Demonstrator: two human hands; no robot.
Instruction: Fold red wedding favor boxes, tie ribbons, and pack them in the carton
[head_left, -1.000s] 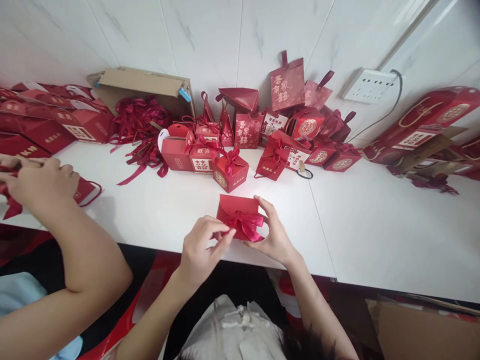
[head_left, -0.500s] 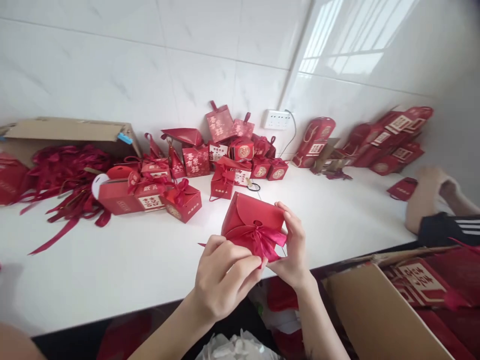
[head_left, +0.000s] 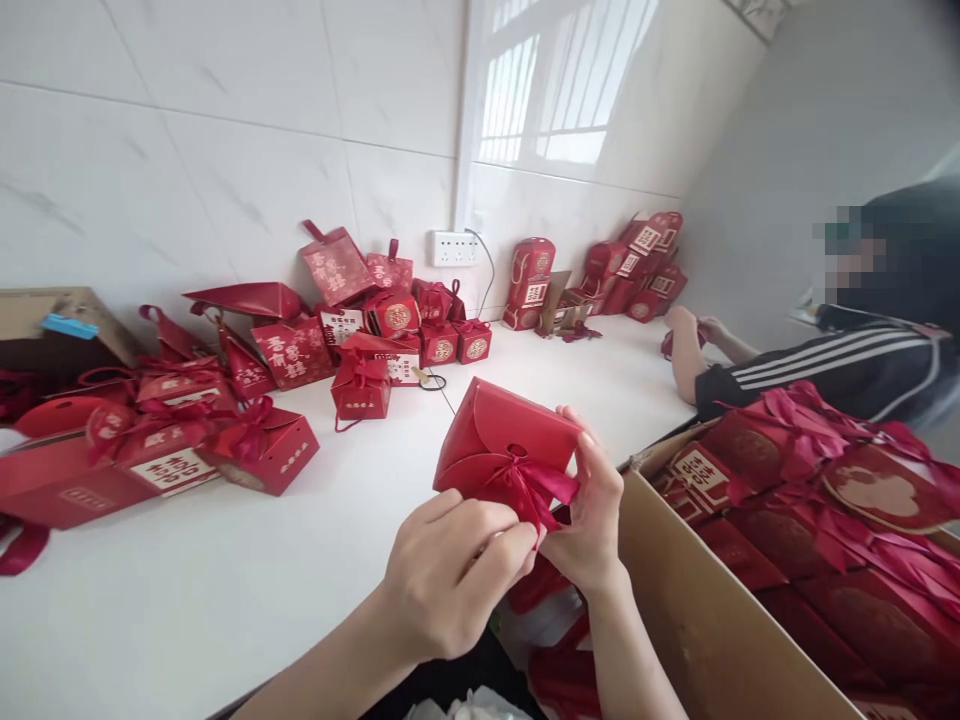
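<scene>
A small red gift box [head_left: 517, 415] with curved closing flaps is held up over the front edge of the white table. A dark pink ribbon [head_left: 525, 490] is tied in a bow across its front. My right hand [head_left: 589, 510] grips the box along its right side, thumb below and fingers behind it. My left hand [head_left: 465, 570] is closed at the lower front of the box, its fingertips pinching the ribbon near the bow's tail. The underside of the box is hidden by my hands.
Red gift boxes [head_left: 292, 350] crowd the table [head_left: 337, 560] along the wall. At right, an open cardboard carton [head_left: 720, 610] holds several ribboned boxes. Behind it, a person in a striped dark sleeve [head_left: 817, 360] handles a small red item. A power strip [head_left: 454, 248] is on the wall.
The view has swung to the right, bringing more of the carton and the other person into sight. Both hands still hold the box and ribbon in nearly the same pose.
</scene>
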